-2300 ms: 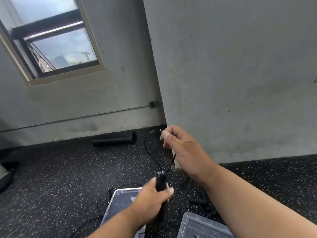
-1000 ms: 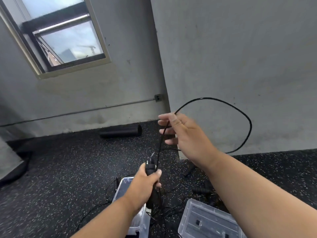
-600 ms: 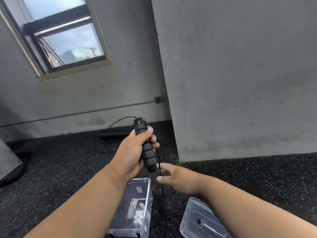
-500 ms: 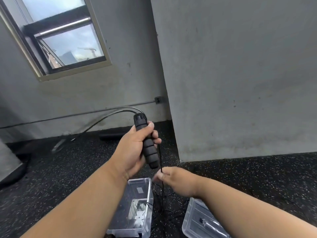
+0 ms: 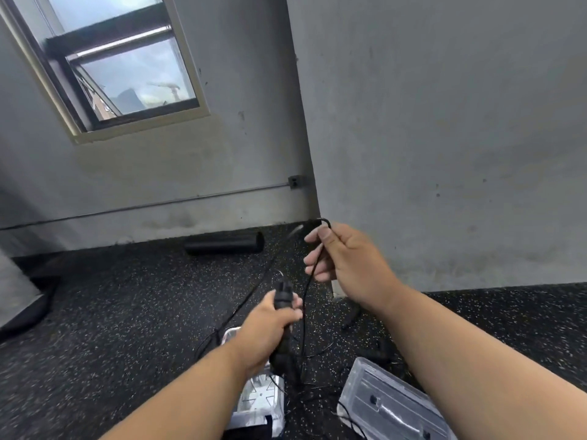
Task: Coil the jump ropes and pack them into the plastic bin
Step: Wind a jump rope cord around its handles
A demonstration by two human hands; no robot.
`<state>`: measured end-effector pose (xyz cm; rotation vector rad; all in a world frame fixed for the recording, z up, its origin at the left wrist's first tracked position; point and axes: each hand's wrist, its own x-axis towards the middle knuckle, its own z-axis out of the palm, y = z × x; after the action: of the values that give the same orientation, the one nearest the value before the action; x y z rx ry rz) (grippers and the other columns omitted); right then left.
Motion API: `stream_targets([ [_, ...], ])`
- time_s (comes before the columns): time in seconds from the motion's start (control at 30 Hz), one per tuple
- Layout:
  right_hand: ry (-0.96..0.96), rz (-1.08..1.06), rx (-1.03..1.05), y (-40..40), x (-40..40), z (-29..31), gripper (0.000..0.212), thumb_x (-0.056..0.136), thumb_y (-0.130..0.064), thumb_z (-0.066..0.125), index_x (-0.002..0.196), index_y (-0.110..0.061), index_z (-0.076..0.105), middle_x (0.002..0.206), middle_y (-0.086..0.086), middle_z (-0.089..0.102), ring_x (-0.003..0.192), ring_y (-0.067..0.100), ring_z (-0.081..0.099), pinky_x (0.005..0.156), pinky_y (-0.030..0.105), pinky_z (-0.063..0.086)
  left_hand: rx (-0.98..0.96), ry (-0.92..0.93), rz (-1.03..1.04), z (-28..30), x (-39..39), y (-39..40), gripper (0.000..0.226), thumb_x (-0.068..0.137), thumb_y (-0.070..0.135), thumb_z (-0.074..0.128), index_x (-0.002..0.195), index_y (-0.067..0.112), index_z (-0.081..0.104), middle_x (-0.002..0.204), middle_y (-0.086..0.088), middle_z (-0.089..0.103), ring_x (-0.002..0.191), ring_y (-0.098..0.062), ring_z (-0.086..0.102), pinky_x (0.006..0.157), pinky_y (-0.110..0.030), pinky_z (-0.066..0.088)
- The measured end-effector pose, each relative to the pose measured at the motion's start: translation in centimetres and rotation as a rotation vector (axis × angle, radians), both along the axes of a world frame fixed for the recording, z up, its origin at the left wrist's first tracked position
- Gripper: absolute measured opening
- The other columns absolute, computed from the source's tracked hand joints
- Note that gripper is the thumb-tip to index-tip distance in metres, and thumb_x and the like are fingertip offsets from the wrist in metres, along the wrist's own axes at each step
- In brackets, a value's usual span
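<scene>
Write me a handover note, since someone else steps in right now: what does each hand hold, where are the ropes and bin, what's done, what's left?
Left hand grips the black jump rope handle upright over the clear plastic bin.
Right hand pinches the thin black cord raised ahead, forming a loop back toward the handle.
More cord lies loose and tangled on the floor between the bin and the clear lid.
Done: coiling begun.
Left: finish coiling, place the rope in the bin, then handle whatever rope remains on the floor.
</scene>
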<state>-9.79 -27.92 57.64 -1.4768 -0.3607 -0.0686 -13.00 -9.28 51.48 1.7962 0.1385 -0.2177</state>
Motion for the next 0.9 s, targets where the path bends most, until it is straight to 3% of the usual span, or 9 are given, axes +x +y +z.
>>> stream_targets([
  [0.13,-0.056,-0.010,0.104,0.2,-0.6,2.3,0.033,0.111,-0.036,0.043,0.110,-0.012,0.066,0.087,0.021,0.074,0.073,0.026,0.074,0.060,0.031,0.059,0.024,0.086,-0.143,-1.9,-0.9,-1.6,0.030,0.097,0.004,0.067,0.124,0.019,0.063,0.117,0.000,0.077,0.109,-0.019,0.071,0.077,-0.020,0.055],
  [0.27,0.000,-0.048,0.171,-0.2,-0.3,2.3,0.033,0.111,-0.040,0.043,0.114,-0.017,0.067,0.091,0.012,0.074,0.077,0.023,0.074,0.063,0.030,0.060,0.023,0.067,-0.123,-1.2,-0.8,-2.3,0.027,0.098,0.006,0.068,0.123,0.010,0.059,0.101,-0.011,0.069,0.085,-0.019,0.073,0.079,-0.030,0.062],
  [0.4,0.149,-0.091,-0.084,-1.1,1.2,-1.6,0.029,0.108,-0.051,0.045,0.119,-0.035,0.066,0.117,-0.001,0.073,0.098,0.013,0.069,0.099,0.045,0.055,-0.174,-0.016,-0.033,1.3,0.7,-1.7,0.029,0.099,0.004,0.067,0.124,0.009,0.055,0.092,-0.010,0.060,0.073,-0.019,0.061,0.093,-0.051,0.059],
  [0.5,0.304,0.126,-0.210,-1.0,0.9,-5.8,0.031,0.104,-0.057,0.044,0.128,-0.048,0.061,0.131,-0.013,0.062,0.121,0.010,0.059,0.117,0.048,0.041,-0.386,-0.067,0.034,4.0,1.9,-1.3,0.025,0.099,0.004,0.066,0.122,0.010,0.058,0.086,-0.006,0.061,0.071,-0.016,0.060,0.095,-0.054,0.059],
  [0.57,0.400,0.362,-0.239,0.0,-0.3,-7.6,0.035,0.105,-0.049,0.044,0.138,-0.046,0.055,0.141,-0.008,0.059,0.128,0.012,0.055,0.115,0.037,0.040,-0.479,-0.109,0.065,5.6,2.4,-1.3,0.016,0.100,0.005,0.064,0.115,0.009,0.059,0.080,-0.005,0.059,0.069,-0.014,0.059,0.096,-0.055,0.059],
  [0.67,0.380,0.555,-0.501,2.1,-2.4,-9.0,0.031,0.100,-0.030,0.058,0.130,-0.038,0.060,0.132,-0.008,0.065,0.121,0.004,0.058,0.104,0.027,0.041,-0.631,-0.129,0.100,7.4,2.5,-1.2,0.010,0.101,0.007,0.061,0.108,0.011,0.056,0.075,-0.004,0.056,0.065,-0.014,0.057,0.086,-0.051,0.064],
  [0.73,0.347,0.521,-0.619,3.1,-2.9,-9.9,0.022,0.106,-0.034,0.057,0.118,-0.021,0.069,0.113,-0.005,0.072,0.093,-0.004,0.066,0.090,0.023,0.053,-0.683,-0.137,0.110,8.1,2.4,-0.9,0.010,0.101,0.008,0.062,0.108,0.012,0.057,0.076,-0.004,0.057,0.065,-0.014,0.058,0.085,-0.050,0.064],
  [0.77,0.349,0.483,-0.639,3.2,-2.9,-10.1,0.028,0.110,-0.035,0.049,0.108,-0.015,0.069,0.102,0.000,0.074,0.083,0.002,0.067,0.088,0.030,0.056,-0.686,-0.146,0.119,8.3,2.2,-0.6,0.010,0.101,0.008,0.063,0.107,0.012,0.057,0.076,-0.004,0.057,0.066,-0.014,0.059,0.086,-0.051,0.063],
  [0.9,0.156,0.253,-0.824,2.3,-2.3,-8.3,0.026,0.112,-0.012,0.033,0.100,-0.011,0.056,0.084,0.005,0.057,0.084,0.026,0.061,0.084,0.044,0.051,-0.648,-0.181,0.195,8.2,1.5,1.2,0.011,0.102,0.007,0.061,0.111,0.013,0.060,0.087,-0.009,0.067,0.081,-0.023,0.073,0.090,-0.052,0.062],
])
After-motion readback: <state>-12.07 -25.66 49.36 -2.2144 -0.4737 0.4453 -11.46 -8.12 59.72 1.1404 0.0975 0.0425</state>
